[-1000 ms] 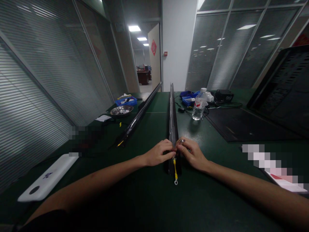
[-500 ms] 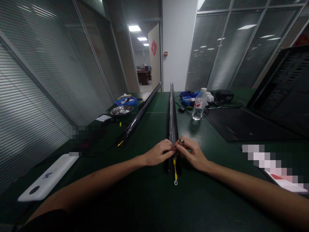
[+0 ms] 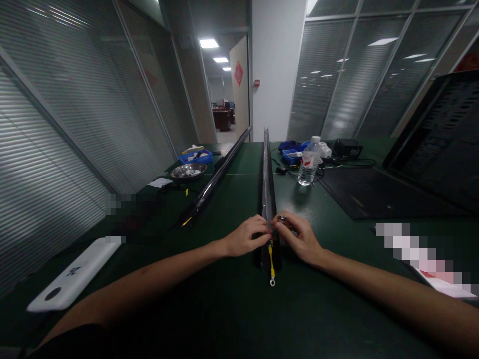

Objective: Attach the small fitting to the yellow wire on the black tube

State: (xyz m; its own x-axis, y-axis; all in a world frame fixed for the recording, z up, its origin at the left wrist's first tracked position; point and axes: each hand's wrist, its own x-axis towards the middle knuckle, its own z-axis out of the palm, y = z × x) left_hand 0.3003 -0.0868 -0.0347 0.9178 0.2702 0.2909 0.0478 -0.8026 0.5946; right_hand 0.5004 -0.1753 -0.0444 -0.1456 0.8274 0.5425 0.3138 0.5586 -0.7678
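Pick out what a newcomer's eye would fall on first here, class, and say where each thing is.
Probably the left hand and right hand first, close together over the near part of a long dark rail around the picture's middle. Just below them, a bright yellow lead with a ring end stands out. Farther back, right of the rail, a clear bottle stands upright.

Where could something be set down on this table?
Bare green table: between the left strip and right strip, and between the right hand and black mat. Crowded: around the blue bins and water bottle, and where left hand and right hand work at the right strip.
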